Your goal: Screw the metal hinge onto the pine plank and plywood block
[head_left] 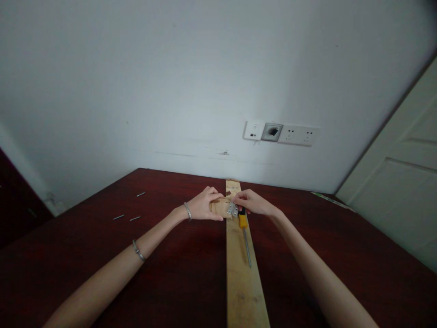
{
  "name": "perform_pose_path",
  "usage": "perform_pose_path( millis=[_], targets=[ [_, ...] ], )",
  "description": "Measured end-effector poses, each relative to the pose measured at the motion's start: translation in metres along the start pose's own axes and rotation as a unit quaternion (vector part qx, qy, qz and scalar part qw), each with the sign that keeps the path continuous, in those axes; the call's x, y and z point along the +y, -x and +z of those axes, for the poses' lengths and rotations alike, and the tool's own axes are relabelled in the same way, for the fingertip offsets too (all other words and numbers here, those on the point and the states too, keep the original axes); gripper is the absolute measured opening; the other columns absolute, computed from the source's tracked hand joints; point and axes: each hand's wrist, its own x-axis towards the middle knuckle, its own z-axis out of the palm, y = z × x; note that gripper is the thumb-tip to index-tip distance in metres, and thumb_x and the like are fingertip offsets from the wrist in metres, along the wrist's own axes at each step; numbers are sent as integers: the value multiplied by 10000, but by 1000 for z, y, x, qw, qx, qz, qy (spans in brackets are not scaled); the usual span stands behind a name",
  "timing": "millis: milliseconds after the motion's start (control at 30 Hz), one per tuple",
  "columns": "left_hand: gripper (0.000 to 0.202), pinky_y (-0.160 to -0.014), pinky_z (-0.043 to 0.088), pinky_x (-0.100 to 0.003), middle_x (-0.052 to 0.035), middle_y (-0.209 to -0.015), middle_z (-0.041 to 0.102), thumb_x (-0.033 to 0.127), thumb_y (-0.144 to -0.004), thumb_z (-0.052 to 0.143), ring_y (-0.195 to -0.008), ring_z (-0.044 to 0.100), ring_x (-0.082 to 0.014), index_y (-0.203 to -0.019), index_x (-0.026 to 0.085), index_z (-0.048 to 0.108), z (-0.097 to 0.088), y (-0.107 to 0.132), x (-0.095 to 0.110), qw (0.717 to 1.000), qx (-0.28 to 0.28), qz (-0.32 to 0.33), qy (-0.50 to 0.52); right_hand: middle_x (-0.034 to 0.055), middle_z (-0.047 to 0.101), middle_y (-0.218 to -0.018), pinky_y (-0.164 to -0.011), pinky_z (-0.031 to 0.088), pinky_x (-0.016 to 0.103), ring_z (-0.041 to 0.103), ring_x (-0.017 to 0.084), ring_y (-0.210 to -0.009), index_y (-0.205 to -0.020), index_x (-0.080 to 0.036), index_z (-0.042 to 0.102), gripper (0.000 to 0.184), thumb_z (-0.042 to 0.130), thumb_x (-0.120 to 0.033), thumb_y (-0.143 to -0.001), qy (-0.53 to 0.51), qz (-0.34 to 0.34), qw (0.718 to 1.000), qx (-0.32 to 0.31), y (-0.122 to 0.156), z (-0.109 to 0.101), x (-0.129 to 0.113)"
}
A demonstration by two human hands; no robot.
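My left hand [205, 204] is wrapped around a short wooden block [220, 207] that sits across a long wooden plank [241, 282]. A small silver metal hinge [232, 209] rests against the block's right end, over the plank. My right hand [253, 202] is closed, its thumb and forefinger pinched at the hinge's upper edge; anything tiny between those fingertips is hidden. From beneath its curled fingers extends a screwdriver [243, 222] with a yellow and black handle, its shaft pointing back toward me over the plank.
Several loose metal screws or nails [118, 217] lie on the dark red table [164, 273] at the left. The plank runs from my side to the wall [191, 91]. Sockets [297, 135] are on the wall, and a white door [406, 182] stands at the right.
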Motion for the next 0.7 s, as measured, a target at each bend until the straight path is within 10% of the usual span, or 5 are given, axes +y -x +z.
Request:
perform_pose_path(
  millis=[700],
  targets=[
    [711,-874,405,-376,-114,-1032,509,569,-617,724,-939,463,-245,-1153,128,571,10,0,-4,993,-63,27,-93,-19,537,-567,-364,342,179,398,44,-406,-681,-129,619,316,555,-416,-796,-77,-10,997,19,16,-11,-31]
  ],
)
